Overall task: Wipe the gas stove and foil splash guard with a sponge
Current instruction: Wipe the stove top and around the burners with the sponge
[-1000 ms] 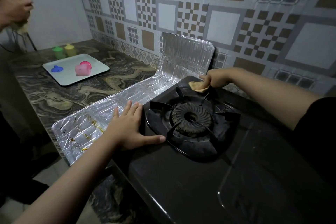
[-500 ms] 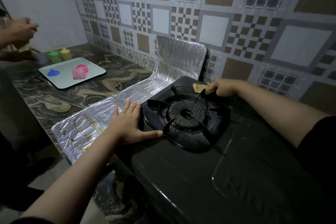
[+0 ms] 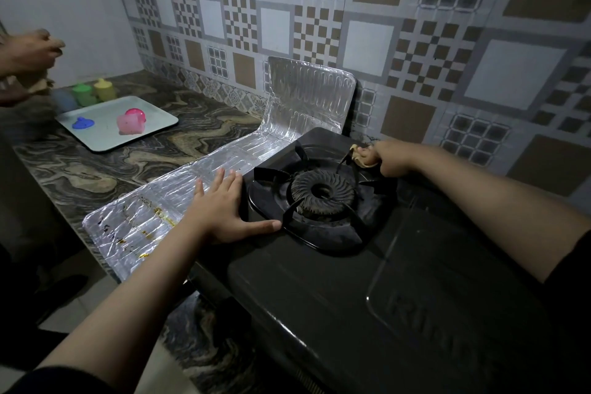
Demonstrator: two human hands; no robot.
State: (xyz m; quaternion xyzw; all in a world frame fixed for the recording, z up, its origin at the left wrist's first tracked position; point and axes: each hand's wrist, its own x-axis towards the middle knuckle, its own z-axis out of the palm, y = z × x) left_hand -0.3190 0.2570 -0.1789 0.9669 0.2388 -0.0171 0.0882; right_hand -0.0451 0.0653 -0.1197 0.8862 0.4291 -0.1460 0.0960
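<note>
- Gripping the sponge (image 3: 363, 157), your right hand (image 3: 391, 158) has its fingers curled round it, and the tan edge of the sponge pokes out past your knuckles toward the wall.
- Your sponge touches the back edge of the gas stove (image 3: 319, 297), just behind the burner (image 3: 323, 192) and its black pan support (image 3: 271, 174).
- Your left hand (image 3: 224, 211) lies flat with its fingers straight and spread, holding nothing.
- Your left fingertips rest on the foil splash guard (image 3: 153, 214), while your thumb stretches along the stove top and points at the burner.
- Beyond your left fingertips the foil runs along the table (image 3: 96, 176), then bends up against the tiled wall (image 3: 367, 41), just left of your right fingers.
- The flat part of the foil nearest your left wrist carries dark and yellowish stains.
- Well past your left fingers, a white tray (image 3: 105, 137) sits on the table with a pink cup (image 3: 131, 126) and a blue lid (image 3: 83, 122) on it.
- Green (image 3: 83, 94) and yellow (image 3: 105, 89) bottles stand just behind the tray.
- Another person's hands (image 3: 28, 57) show, blurred, at the far left edge.
</note>
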